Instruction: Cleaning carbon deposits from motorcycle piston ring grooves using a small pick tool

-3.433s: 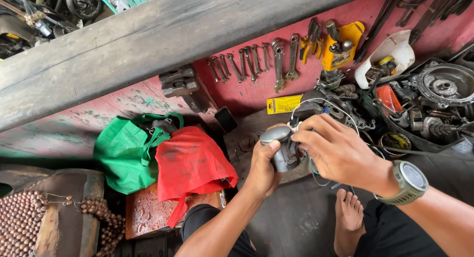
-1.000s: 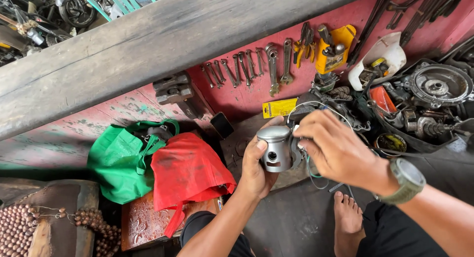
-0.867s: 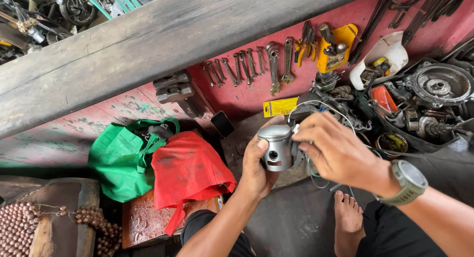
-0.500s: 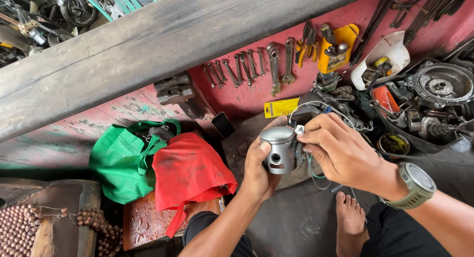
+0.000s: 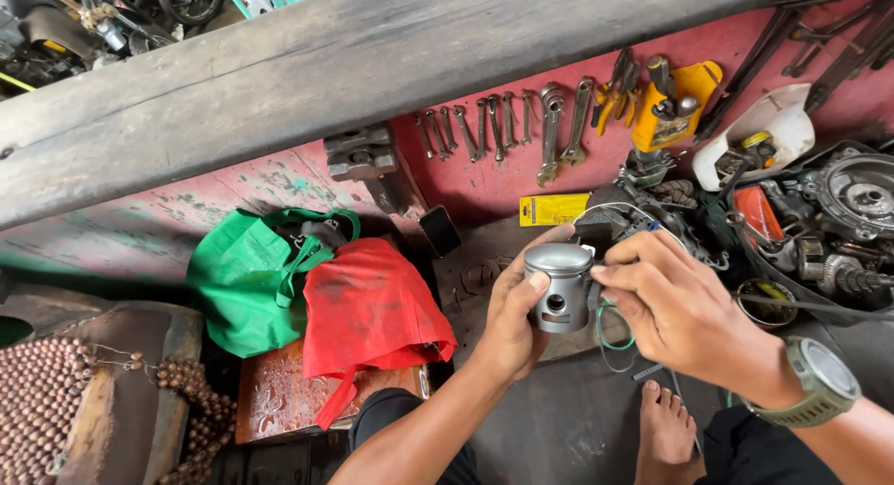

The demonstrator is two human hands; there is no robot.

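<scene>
where both hands [image 5: 596, 308] grip a metal piston [image 5: 557, 287], red tool wall [image 5: 484, 173], cluttered workshop floor [image 5: 549, 429]

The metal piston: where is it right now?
Head view, right of centre: the metal piston is held between the left hand and right hand, right of the red bag.

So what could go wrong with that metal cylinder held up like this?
The piston is pinched only between the left hand and the fingertips of the right hand, in mid-air; it might slip and land near the bare foot. A thin green wire loop hanging by the right hand could snag.
</scene>
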